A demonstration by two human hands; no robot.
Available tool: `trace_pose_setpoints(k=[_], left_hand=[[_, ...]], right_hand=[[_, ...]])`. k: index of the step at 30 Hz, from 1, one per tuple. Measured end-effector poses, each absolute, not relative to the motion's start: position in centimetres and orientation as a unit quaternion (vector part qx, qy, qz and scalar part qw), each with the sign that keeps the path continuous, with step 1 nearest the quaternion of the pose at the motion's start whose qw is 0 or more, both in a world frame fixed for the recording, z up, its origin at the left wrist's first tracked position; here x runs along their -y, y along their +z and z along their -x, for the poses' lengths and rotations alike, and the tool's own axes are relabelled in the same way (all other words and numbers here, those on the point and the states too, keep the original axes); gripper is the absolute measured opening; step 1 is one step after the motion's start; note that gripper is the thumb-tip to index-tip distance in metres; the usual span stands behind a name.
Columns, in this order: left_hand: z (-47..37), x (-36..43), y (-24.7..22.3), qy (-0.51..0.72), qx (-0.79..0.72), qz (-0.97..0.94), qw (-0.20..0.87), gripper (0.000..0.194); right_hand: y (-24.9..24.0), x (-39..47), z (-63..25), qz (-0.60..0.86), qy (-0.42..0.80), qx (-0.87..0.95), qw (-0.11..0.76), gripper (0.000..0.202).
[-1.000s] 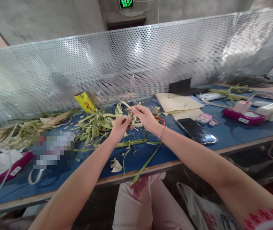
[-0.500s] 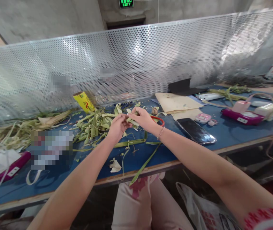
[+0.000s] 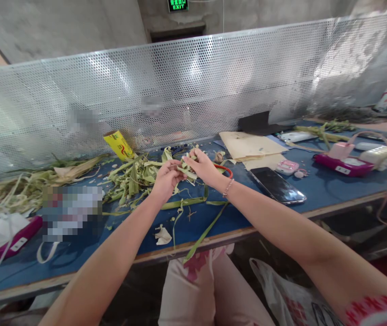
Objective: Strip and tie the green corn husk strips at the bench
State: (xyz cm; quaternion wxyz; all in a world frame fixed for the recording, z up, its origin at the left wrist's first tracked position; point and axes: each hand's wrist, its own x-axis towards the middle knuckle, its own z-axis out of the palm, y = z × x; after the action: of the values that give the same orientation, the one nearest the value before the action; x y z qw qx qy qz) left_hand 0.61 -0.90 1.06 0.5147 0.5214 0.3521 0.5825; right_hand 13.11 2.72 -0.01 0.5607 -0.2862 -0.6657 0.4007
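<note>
Over the blue table, my left hand and my right hand meet, both closed in a pinch on a piece of pale green leaf. Part of the leaf is hidden by my fingers. Just left of my hands is a heap of green and yellowish leaf scraps. A long green leaf strip lies nearer me and hangs over the table's front edge. A red loop shows behind my right wrist.
A black phone, a pink case and brown paper lie to the right. A purple power strip sits beyond them. A yellow packet leans near the perforated metal screen. Dried husks lie left.
My hands have shifted slightly at the leaf, and more of its pale surface shows between my fingers. The things on the table stay where they were.
</note>
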Motion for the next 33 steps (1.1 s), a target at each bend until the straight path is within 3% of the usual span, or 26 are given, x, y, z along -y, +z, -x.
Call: trace_pose_setpoints(k=[9, 19, 28, 33], left_hand=[[-0.5, 0.5, 0.7, 0.597, -0.365, -0.494, 0.516, 0.024], [-0.4, 0.7, 1.0, 0.581, -0.417, -0.52, 0.467, 0.022], [-0.4, 0.2, 0.4, 0.607, -0.437, -0.506, 0.43, 0.01], [-1.0, 0.4, -0.1, 0.599, -0.489, -0.548, 0.319, 0.006]], right_hand=[[0.1, -2.6, -12.9, 0.264, 0.449, 0.652, 0.551, 0.03], [-0.2, -2.8, -13.0, 0.285, 0.418, 0.684, 0.526, 0.016], [0.4, -2.2, -12.6, 0.269, 0.595, 0.56, 0.51, 0.017], [0.4, -1.6, -11.8, 0.269, 0.642, 0.512, 0.502, 0.017]])
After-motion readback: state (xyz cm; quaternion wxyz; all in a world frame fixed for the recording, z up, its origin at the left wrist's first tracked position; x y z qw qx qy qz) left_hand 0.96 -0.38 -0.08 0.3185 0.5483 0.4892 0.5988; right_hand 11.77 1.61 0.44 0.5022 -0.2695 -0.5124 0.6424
